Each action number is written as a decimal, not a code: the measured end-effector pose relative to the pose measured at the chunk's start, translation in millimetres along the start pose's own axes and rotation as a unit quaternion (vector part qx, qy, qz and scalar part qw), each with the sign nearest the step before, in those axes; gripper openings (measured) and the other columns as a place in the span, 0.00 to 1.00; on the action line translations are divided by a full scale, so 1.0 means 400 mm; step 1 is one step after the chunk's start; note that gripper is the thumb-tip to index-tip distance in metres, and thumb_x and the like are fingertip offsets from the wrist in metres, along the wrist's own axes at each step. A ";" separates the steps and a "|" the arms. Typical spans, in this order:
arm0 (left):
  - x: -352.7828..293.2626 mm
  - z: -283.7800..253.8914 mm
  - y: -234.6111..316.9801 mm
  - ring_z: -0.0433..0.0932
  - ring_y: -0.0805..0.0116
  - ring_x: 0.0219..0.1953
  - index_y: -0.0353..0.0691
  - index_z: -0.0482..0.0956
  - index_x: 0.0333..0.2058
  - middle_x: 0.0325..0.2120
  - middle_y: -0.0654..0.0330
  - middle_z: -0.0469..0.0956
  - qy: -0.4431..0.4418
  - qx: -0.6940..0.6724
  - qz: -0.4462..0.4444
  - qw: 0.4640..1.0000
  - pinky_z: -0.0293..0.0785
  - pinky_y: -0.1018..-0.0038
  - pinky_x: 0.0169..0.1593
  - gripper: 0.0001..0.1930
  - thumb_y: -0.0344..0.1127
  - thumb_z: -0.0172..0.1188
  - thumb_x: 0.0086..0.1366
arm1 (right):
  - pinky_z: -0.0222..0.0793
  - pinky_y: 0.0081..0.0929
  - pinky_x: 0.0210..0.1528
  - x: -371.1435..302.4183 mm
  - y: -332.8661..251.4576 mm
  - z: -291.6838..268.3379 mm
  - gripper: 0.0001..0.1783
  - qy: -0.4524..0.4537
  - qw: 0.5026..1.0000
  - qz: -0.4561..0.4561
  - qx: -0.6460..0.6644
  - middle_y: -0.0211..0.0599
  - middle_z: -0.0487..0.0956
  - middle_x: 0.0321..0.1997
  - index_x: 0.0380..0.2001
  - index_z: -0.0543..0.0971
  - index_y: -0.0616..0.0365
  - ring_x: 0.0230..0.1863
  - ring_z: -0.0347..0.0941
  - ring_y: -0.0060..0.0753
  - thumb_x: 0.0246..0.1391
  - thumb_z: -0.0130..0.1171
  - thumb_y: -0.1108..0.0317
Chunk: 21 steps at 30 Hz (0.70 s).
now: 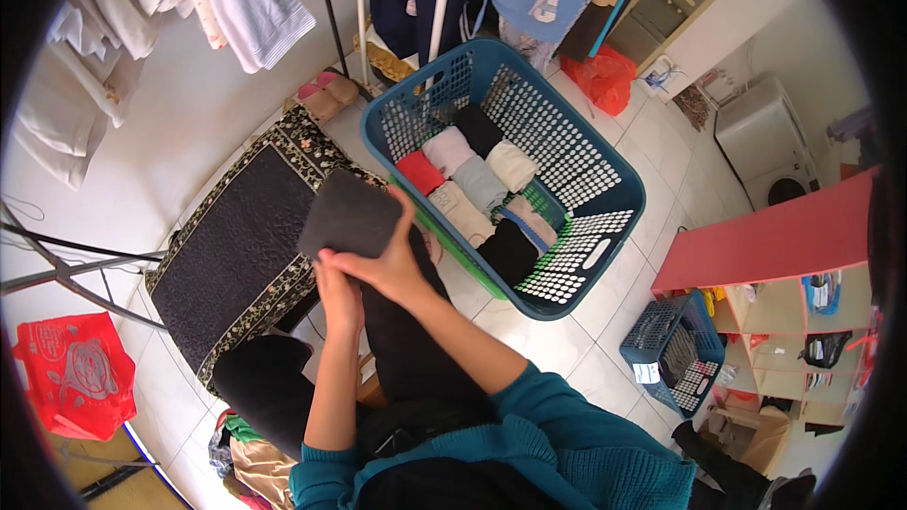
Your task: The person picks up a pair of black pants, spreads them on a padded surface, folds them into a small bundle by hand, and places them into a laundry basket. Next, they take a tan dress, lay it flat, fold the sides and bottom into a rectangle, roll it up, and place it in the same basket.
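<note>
Both my hands hold a folded dark grey cloth (351, 215), a compact squarish bundle, above the edge of a low board. My right hand (395, 260) grips its right side, with the thumb toward the far corner. My left hand (340, 291) supports it from the near edge, its fingers partly hidden beneath. Just to the right stands a large blue plastic laundry basket (590, 151). Inside lie several folded cloth bundles, among them a red one (419, 172), a light grey one (480, 185), a cream one (511, 166) and a black one (508, 253).
A low board with a dark quilted, floral-edged cover (236, 236) lies to the left. Clothes (250, 9) hang along the far wall. A red bag (77, 373) sits at far left, a clothes pile (260, 467) below. A smaller blue basket (652, 345) and pink shelf (775, 227) stand right.
</note>
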<state>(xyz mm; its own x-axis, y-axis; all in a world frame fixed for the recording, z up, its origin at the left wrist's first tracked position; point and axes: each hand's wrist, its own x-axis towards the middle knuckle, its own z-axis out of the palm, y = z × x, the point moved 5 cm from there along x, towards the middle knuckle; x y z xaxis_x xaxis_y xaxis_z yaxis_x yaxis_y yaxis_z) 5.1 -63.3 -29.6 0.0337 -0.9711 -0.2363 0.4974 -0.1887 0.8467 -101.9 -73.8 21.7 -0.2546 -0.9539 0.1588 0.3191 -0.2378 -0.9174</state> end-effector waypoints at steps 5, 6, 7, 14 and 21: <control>-0.039 0.161 0.015 0.64 0.55 0.51 0.38 0.70 0.49 0.47 0.55 0.70 -0.177 0.574 0.265 0.754 0.56 0.64 0.55 0.23 0.33 0.61 0.53 | 0.63 0.33 0.56 0.151 -0.041 -0.423 0.52 0.038 0.966 0.049 -0.252 0.48 0.69 0.51 0.54 0.59 0.64 0.53 0.66 0.39 0.24 0.77 0.62; -0.043 0.164 0.008 0.64 0.55 0.51 0.39 0.72 0.47 0.48 0.56 0.70 -0.184 0.584 0.277 0.741 0.56 0.64 0.55 0.21 0.33 0.61 0.53 | 0.63 0.33 0.55 0.194 -0.038 -0.546 0.53 0.039 0.927 0.030 -0.371 0.46 0.69 0.51 0.54 0.61 0.64 0.52 0.67 0.42 0.22 0.77 0.61; -0.040 0.148 -0.001 0.64 0.55 0.51 0.40 0.73 0.46 0.48 0.56 0.70 -0.190 0.596 0.286 0.726 0.56 0.63 0.55 0.19 0.32 0.60 0.53 | 0.63 0.33 0.55 0.228 -0.044 -0.645 0.53 0.052 0.890 -0.005 -0.454 0.46 0.70 0.50 0.53 0.63 0.64 0.51 0.68 0.44 0.18 0.77 0.61; -0.026 0.151 -0.026 0.65 0.57 0.50 0.44 0.78 0.39 0.47 0.62 0.71 -0.181 0.588 0.319 0.721 0.57 0.63 0.52 0.14 0.30 0.61 0.51 | 0.69 0.36 0.50 0.194 0.134 -1.338 0.54 0.156 0.740 0.207 -0.621 0.59 0.73 0.48 0.52 0.60 0.70 0.49 0.73 0.51 0.15 0.75 0.67; -0.020 0.124 -0.011 0.65 0.58 0.49 0.43 0.78 0.37 0.47 0.62 0.71 -0.147 0.620 0.290 0.714 0.57 0.63 0.52 0.13 0.30 0.61 0.50 | 0.64 0.34 0.55 0.146 0.301 -1.419 0.51 0.099 0.768 0.405 -0.485 0.57 0.69 0.55 0.61 0.57 0.68 0.55 0.67 0.50 0.27 0.63 0.70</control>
<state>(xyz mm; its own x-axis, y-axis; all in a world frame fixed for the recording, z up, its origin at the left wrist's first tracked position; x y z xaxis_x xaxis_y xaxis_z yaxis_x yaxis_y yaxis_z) -40.5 -61.9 -7.7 -0.3527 -0.8925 0.2813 -0.6827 0.4510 0.5749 -596.7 -54.4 -286.6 -0.4966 -0.6471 -0.5785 -0.3602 0.7601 -0.5409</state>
